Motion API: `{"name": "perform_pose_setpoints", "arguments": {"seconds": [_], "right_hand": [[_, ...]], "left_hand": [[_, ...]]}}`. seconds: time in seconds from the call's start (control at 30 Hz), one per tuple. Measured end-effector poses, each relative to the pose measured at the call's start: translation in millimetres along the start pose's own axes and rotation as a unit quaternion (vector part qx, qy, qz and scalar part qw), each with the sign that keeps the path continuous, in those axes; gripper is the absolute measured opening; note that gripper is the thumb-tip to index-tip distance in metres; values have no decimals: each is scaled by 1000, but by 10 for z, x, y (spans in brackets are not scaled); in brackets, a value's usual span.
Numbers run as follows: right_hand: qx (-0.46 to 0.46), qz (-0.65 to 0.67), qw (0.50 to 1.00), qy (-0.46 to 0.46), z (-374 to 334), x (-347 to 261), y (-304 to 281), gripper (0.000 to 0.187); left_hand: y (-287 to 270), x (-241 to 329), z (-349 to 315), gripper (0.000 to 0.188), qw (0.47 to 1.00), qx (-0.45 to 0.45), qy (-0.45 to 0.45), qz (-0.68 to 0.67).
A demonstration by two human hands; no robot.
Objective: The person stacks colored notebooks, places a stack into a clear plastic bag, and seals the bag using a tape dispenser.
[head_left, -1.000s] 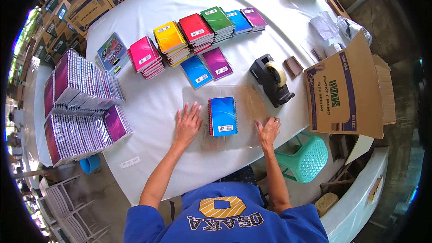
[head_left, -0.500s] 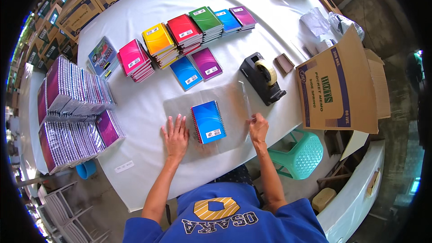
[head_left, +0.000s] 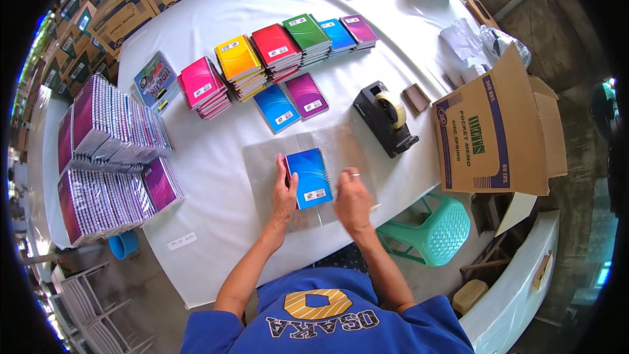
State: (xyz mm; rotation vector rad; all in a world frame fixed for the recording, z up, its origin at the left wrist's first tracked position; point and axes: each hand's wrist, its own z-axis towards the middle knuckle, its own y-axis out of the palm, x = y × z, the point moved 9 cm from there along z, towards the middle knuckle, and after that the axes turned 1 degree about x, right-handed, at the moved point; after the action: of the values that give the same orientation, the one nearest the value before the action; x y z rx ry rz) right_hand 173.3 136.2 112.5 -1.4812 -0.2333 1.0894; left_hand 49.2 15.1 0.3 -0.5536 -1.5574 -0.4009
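Observation:
A small stack of spiral notebooks with a blue notebook on top lies on a transparent plastic sheet in front of me. My left hand grips the stack's left edge, its thumb on the blue cover and its fingers along the side. Just right of the stack is my right hand, smeared by motion, with the fingers bent. Whether it holds the sheet's edge cannot be made out. Beyond the sheet, another blue notebook and a purple notebook lie side by side.
Pink, yellow, red and green notebook stacks line the far side. A black tape dispenser and an open carton stand at right. Wrapped notebooks fill the left. A green stool is beside the table.
My left hand has moved right, from flat on the sheet onto the notebook stack's left edge. My right hand has come left from the sheet's right edge toward the stack.

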Motion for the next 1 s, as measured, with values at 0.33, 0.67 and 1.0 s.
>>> {"name": "perform_pose_setpoints", "arguments": {"seconds": [0.33, 0.67, 1.0], "right_hand": [[-71, 1, 982, -174, -316, -598, 696, 13], [-91, 200, 956, -195, 136, -120, 166, 20], [-124, 172, 929, -305, -64, -313, 488, 26]], "left_hand": [[60, 45, 9, 68, 995, 1, -26, -97], [16, 34, -8, 72, 1000, 15, 1, -8], [-65, -3, -30, 68, 999, 34, 29, 22]]}}
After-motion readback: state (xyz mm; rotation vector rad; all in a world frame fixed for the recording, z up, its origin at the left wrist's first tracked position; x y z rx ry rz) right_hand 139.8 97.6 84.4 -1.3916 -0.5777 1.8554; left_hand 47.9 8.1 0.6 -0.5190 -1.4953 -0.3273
